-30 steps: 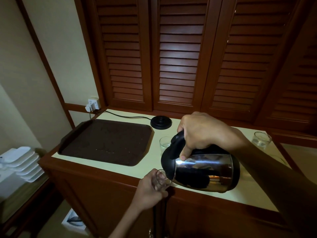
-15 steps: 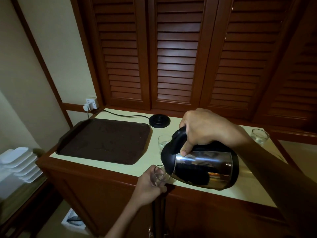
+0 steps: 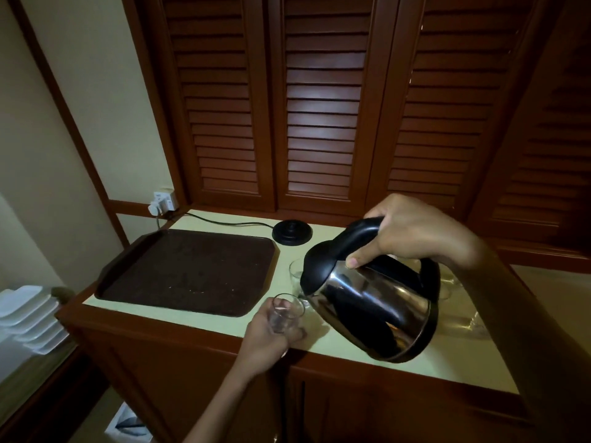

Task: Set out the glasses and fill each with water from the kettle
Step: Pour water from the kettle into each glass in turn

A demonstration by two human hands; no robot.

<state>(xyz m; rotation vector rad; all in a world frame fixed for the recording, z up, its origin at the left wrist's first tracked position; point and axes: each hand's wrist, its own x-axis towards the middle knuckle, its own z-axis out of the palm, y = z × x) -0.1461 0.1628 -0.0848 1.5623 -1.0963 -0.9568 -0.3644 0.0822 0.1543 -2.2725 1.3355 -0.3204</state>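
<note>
Louvred wooden doors (image 3: 319, 107) close off the far side of a pale worktop (image 3: 447, 362) set in a dark wooden cabinet. At far left we see white dishes (image 3: 28, 314) stacked low down, and a wall socket (image 3: 164, 202) whose cord runs right to a round black kettle base (image 3: 292, 231). A dark brown tray (image 3: 192, 270) fills the worktop's left half.

Our left hand (image 3: 265, 338) comes up from below the near edge, forearm angled up and to the right, fingers wrapped round a small clear glass (image 3: 285, 316) held at that edge, just right of the tray. Another glass (image 3: 295, 274) stands beyond it, partly hidden by the kettle (image 3: 374, 302).

Our right hand (image 3: 412, 228) reaches in from the right, fist closed over the black handle, thumb pressed to the steel body. The kettle tips left, spout just above the held glass's rim. Further right, more glass shows only faintly behind the kettle.

We can read no brand or writing anywhere.
</note>
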